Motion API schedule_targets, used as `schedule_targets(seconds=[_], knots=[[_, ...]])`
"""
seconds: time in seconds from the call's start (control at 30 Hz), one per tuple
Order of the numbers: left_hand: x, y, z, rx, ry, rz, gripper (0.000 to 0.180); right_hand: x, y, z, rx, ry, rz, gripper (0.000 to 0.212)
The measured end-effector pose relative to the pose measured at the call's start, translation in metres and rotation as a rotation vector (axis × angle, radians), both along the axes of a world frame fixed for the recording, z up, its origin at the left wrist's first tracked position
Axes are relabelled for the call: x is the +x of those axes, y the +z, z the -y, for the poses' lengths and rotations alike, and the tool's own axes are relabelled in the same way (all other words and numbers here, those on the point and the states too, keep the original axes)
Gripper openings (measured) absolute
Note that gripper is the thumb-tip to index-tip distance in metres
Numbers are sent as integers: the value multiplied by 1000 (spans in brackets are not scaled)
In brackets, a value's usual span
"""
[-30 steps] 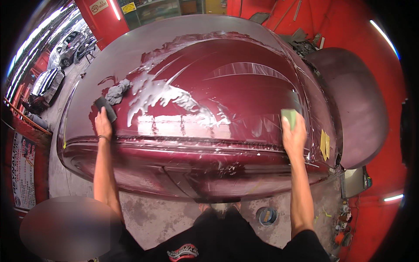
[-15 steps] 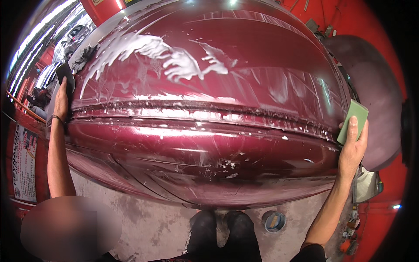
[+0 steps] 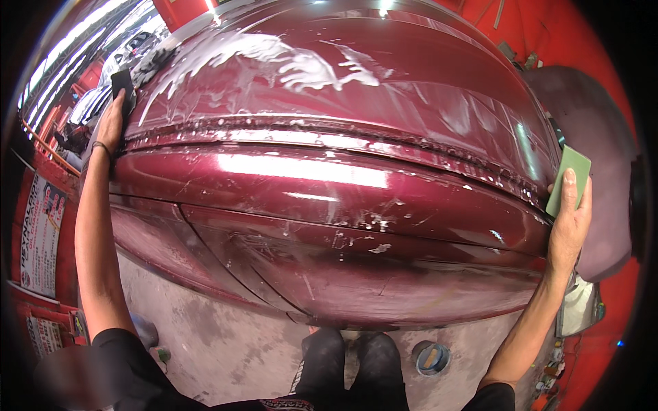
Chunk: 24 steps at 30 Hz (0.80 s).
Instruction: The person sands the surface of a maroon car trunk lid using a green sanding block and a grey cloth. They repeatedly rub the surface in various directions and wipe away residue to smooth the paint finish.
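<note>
A glossy dark red car roof (image 3: 425, 61) spreads before me, with white foam (image 3: 308, 68) smeared over its far left part. At the left end of the roof, my left hand (image 3: 111, 130) is closed on a black sanding block (image 3: 123, 83). Over at the right end, my right hand (image 3: 567, 229) grips a pale green flat block (image 3: 573, 171), thumb on its face and fingers mostly hidden behind. Between the hands runs a wet roof channel (image 3: 329, 139) dotted with suds. Below it curves the car's side (image 3: 329, 212), spotted with foam.
On the concrete floor (image 3: 226, 342), a bucket (image 3: 432, 358) with a tan object in it stands right of my legs. A dull greyish panel (image 3: 582, 123) stands at the right before a red wall. Printed signs (image 3: 42, 236) hang at the left; dark crumpled material (image 3: 151, 65) lies behind the left hand.
The view has shifted, so the roof channel sits higher and more of the car's side shows. Both hands keep their blocks at the roof's ends. More of my left sleeve shows.
</note>
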<state>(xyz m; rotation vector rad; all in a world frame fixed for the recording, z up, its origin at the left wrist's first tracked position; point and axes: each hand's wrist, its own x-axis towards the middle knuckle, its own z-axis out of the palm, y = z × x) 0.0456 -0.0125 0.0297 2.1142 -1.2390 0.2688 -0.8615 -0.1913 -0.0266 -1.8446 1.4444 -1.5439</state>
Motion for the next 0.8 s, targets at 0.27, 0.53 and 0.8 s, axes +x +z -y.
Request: schedule_targets(seconds=[0.27, 0.53, 0.8], knots=[[-5, 1, -5, 79, 24, 183, 58, -3, -1, 4, -2, -45, -66, 33], [-37, -7, -6, 142, 17, 287, 53, -7, -2, 6, 6, -130, -121, 37], [-90, 4, 8, -119, 47, -42, 68, -8, 5, 2, 77, -137, -68, 39]])
